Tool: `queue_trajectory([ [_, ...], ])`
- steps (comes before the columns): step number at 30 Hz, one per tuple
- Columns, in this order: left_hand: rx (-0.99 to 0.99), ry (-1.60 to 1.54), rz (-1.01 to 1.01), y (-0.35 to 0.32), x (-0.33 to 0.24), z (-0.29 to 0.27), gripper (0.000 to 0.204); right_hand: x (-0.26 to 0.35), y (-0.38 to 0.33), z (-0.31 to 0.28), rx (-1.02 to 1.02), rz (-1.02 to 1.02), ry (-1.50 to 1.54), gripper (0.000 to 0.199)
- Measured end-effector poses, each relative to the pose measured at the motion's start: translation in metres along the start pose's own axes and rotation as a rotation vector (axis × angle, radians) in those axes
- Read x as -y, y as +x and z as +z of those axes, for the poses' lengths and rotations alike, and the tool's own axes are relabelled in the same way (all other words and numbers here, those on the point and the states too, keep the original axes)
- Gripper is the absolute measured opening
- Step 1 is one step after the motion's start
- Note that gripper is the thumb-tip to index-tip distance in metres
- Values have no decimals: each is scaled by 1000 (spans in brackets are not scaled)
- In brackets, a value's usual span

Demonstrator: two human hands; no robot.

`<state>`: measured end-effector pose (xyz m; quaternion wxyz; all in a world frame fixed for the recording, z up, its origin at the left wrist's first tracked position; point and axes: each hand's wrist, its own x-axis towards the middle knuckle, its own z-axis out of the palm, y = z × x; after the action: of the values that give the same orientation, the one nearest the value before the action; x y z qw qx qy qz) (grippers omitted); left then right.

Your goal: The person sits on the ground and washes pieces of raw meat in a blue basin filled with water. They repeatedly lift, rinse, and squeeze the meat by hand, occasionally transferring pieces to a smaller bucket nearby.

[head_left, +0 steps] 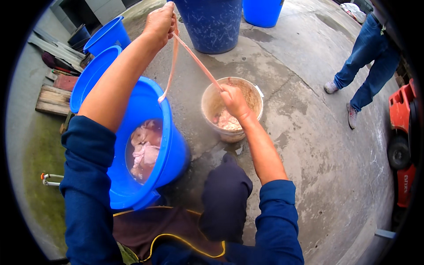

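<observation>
My left hand [160, 22], raised high at the top, is closed on a long, wet, pink strip that looks like intestine [194, 57]. One length slants down from it to my right hand [234, 100], whose fingers are closed round the strip over a whitish bucket [206, 98]. A second length hangs from the left hand, its tip near the rim of a blue tub [164, 128]. Pale, fleshy pieces [145, 150] lie in cloudy reddish water inside that tub. Pinkish-white scraps [229, 120] sit in the bucket.
More blue tubs stand ahead [212, 26] and at upper left [106, 37]. Wooden boards [52, 100] and a pipe tap [51, 179] are on the left. Another person in jeans [369, 55] stands at right, near a red wheeled machine [402, 110]. The concrete floor has wet patches.
</observation>
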<state>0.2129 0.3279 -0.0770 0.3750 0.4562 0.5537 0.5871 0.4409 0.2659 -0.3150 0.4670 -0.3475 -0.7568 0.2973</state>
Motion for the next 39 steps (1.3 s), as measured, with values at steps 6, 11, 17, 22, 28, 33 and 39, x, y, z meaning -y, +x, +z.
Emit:
queue_trajectory([
  [6, -24, -24, 49, 12, -10, -8, 35, -12, 1, 8, -22, 16, 6, 23],
  [11, -88, -79, 101, 21, -43, -31, 39, -31, -23, 11, 2, 142, 59, 24],
  [17, -198, 6, 150, 28, -53, -56, 37, -77, -44, 14, 101, 308, -82, 33],
  [22, -201, -85, 295, 42, -93, -102, 33, -117, -45, 19, 420, 605, -547, 38],
  [28, -299, -33, 419, 23, -168, -160, 30, -150, -45, 24, 488, 577, -567, 36],
  [33, 88, -110, 385, 8, -184, -192, 30, -107, 6, 0, 275, 761, 241, 21],
  [39, 340, -231, 259, 9, -186, -242, 30, -70, 28, -51, 30, 291, 1120, 20],
])
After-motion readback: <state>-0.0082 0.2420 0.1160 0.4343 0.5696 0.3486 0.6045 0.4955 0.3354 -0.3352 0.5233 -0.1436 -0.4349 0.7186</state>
